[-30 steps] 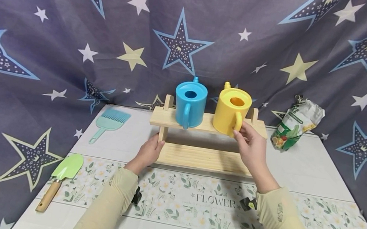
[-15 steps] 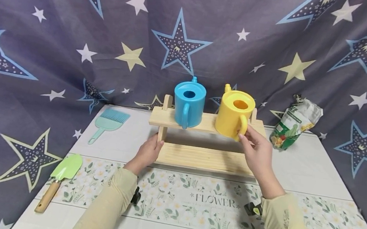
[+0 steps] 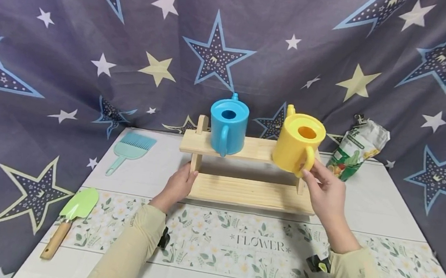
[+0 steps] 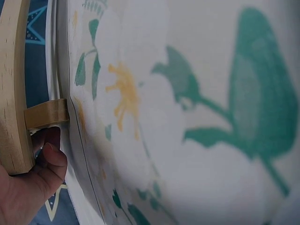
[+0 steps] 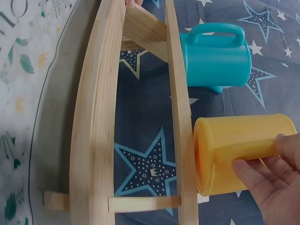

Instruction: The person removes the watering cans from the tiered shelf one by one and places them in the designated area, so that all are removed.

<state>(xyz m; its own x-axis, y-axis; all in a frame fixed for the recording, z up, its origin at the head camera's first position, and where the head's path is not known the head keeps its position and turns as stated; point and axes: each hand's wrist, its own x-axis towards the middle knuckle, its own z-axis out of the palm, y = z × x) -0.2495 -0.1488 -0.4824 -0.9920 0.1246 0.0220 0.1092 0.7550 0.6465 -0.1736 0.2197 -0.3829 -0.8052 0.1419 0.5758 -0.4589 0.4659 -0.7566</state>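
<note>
My right hand [image 3: 326, 192] pinches the handle of a yellow watering can [image 3: 294, 142] at the right end of the upper board of a two-tier wooden shelf [image 3: 254, 193]. In the right wrist view, the can's base is right by that board; whether they touch I cannot tell. A blue watering can [image 3: 228, 128] stands upright on the left half of the same board, its handle toward me. My left hand [image 3: 176, 186] holds the shelf's left side post; in the left wrist view its fingers [image 4: 55, 161] curl beside the wood, partly hidden.
Left of the shelf lie a teal dustpan-shaped tool [image 3: 134, 145] with bristles and a green trowel [image 3: 79, 207] with a wooden handle. A crumpled green and white bag [image 3: 358, 150] leans at the back right. Star-printed cloth [image 3: 136, 33] hangs behind the table.
The yellow watering can has moved rightward along the upper board, carried by my right hand. My left hand stays on the side post, and the blue watering can keeps its place.
</note>
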